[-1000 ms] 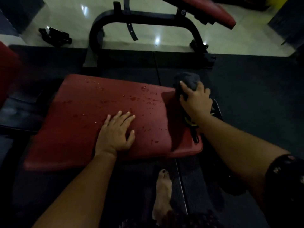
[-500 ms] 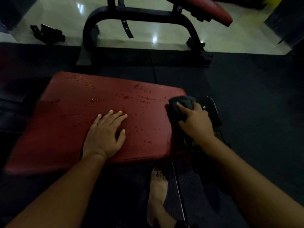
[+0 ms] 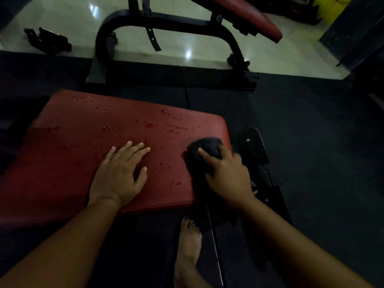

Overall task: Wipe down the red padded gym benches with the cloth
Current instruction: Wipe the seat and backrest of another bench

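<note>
A red padded bench point(image 3: 83, 154) fills the left and middle of the head view, its top speckled with water drops. My left hand point(image 3: 120, 173) lies flat on the pad near its front edge, fingers spread, holding nothing. My right hand point(image 3: 226, 173) presses a dark bunched cloth point(image 3: 204, 147) onto the pad's right end, fingers wrapped over the cloth. Part of the cloth is hidden under that hand.
A black metal bench frame point(image 3: 166, 21) stands behind, carrying a second red pad point(image 3: 249, 17) at the upper right. Black hardware point(image 3: 252, 146) sits just right of the pad. My bare foot point(image 3: 188, 246) rests on the dark rubber mat. A black object point(image 3: 49, 41) lies on the pale tiled floor.
My right hand has drawn the cloth from the pad's far right corner toward me along its right end. The left hand has stayed flat on the pad.
</note>
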A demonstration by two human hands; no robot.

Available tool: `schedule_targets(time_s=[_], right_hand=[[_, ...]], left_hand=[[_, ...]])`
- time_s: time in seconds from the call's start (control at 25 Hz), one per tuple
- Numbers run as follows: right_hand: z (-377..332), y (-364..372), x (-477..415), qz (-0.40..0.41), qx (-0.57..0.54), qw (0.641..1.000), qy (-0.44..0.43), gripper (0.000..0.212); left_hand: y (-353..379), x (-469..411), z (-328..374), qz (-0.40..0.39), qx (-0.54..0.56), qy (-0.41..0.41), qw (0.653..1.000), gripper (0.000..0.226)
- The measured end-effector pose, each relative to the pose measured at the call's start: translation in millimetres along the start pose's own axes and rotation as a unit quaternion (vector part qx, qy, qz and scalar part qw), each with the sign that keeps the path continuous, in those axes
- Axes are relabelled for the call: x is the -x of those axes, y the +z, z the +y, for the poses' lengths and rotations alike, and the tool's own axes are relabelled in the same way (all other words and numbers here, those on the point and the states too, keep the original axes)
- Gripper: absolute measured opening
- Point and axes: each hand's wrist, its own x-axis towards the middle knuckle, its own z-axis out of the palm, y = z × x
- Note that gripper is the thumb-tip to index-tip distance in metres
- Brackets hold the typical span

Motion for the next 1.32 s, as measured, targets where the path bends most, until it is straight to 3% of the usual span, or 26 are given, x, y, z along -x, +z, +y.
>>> schedule_targets(time_s=[0.24, 0.4, 0.6, 0.84, 0.96, 1.12, 1.32], right_hand=[[1, -11, -134, -0.027, -0.019, 0.994, 0.102, 0.061], [-18, -18, -166, -0.059, 0.036, 0.997, 0.047, 0.066], [-24, -18, -96, -0.032, 0.077, 0.993, -0.079, 0.072], [-32, 8, 60, 0.017, 0.043, 0.999, -0.015, 0.086], [-48, 17, 86, 0.011, 0.041, 0.999, -0.029, 0.088], [-54, 6, 11, 0.013, 0.044, 0.996, -0.072, 0.073], [-50, -5, -112, -0.001, 0.027, 1.000, 0.012, 0.061]], left_hand=[[4, -3, -3, 0.001, 0.003, 0.001, 1.000, 0.062], [3, -2, -1, 0.000, 0.001, -0.003, 1.000, 0.061], [1, -1, 0, -0.002, 0.012, -0.002, 1.000, 0.062], [0, 2, 0, -0.008, 0.000, -0.008, 1.000, 0.061], [0, 0, 2, -0.011, -0.004, -0.010, 1.000, 0.062], [0, 0, 1, -0.018, -0.007, -0.008, 1.000, 0.062], [-1, -2, 1, -0.018, 0.009, -0.006, 1.000, 0.064]])
